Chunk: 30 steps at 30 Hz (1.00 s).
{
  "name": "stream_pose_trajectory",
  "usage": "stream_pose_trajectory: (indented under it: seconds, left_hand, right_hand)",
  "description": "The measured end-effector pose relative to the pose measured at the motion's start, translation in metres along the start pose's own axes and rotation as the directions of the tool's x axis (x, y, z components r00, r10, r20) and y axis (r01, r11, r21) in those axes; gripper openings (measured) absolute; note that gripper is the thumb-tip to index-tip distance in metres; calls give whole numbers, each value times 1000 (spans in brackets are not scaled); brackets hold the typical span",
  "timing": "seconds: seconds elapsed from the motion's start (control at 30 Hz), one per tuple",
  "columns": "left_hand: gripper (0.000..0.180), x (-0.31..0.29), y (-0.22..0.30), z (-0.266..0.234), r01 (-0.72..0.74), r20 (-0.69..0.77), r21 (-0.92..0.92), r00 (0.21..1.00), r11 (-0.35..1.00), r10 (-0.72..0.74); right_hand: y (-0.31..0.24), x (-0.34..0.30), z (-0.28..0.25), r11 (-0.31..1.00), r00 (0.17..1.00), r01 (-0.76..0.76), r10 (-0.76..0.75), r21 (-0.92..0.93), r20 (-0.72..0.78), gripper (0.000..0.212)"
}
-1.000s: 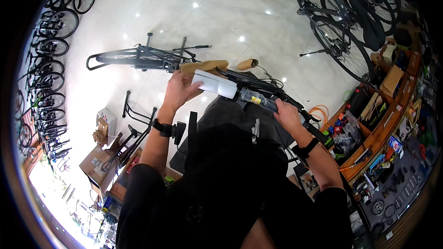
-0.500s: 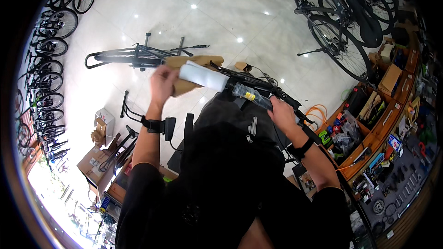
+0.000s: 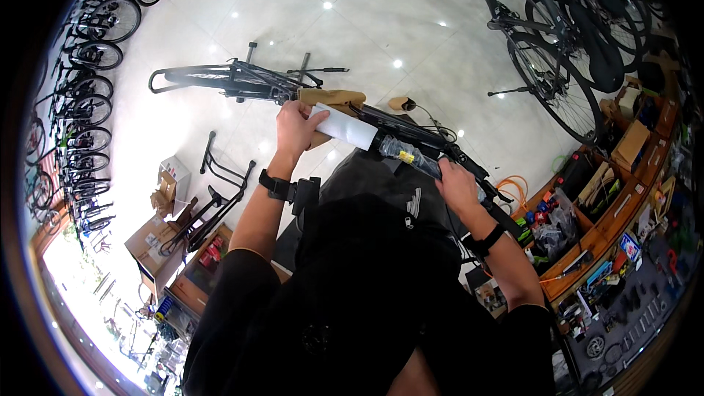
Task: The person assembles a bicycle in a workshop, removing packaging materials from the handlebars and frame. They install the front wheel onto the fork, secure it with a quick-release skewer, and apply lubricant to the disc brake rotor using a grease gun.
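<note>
A bicycle (image 3: 242, 79) is in front of me, its wheel to the left and its bars and cables to the right. White foam wrap (image 3: 348, 129) runs along a tube across my lap. Right of the foam, the tube is covered in clear plastic (image 3: 403, 152) with a yellow label. My left hand (image 3: 295, 130) is closed on the foam's left end, its thumb lying on top. Brown wrapping (image 3: 334, 98) shows behind the foam, close to those fingers. My right hand (image 3: 459, 185) is closed around the plastic-covered right end, its fingertips partly hidden.
Right of me, a wooden bench (image 3: 587, 246) holds tools and boxes. Bicycles stand at the far right (image 3: 557, 81) and in a row at the left (image 3: 92, 106). An open cardboard box (image 3: 150, 246) and black stands (image 3: 220, 194) are at lower left. An orange hose (image 3: 515, 192) lies on the floor.
My left hand, blurred before beside the foam's left end, has come down onto it and closed. The brown wrapping shows less now. My right hand keeps its grip; the view has shifted.
</note>
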<state>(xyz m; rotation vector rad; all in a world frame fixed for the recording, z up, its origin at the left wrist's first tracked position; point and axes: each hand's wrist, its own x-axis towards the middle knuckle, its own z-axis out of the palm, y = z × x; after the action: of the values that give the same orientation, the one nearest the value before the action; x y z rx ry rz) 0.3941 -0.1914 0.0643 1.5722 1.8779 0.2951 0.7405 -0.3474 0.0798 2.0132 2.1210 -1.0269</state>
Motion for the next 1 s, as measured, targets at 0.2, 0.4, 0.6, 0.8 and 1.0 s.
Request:
stream_pose_trajectory:
  seconds: [0.2,0.4,0.6,0.8,1.0]
  left_hand:
    - [31,13,-14,-27,-113,-61,99,991,989,120]
    - [24,24,-58,-93,20,-56,115,998,993,-13]
    - [21,-29,-60,-46,-74,91,11,993,997,73]
    - [26,-18,-52,-44,-103,142,-41,984,994,108]
    - [37,-16,-52,-39,14,32,-80,999,997,-12]
  right_hand:
    - [2,1,-7,1000,1000,11,-11,-15,12,34]
    - [11,-11,-11,999,999,-36,37,27,-34,34]
    - [22,-17,-6,997,997,-45,48,67,-52,35]
    - [20,-15,-7,995,997,-70,72,73,-33,34]
    - [16,-9,-7,995,997,-67,70,68,-41,34]
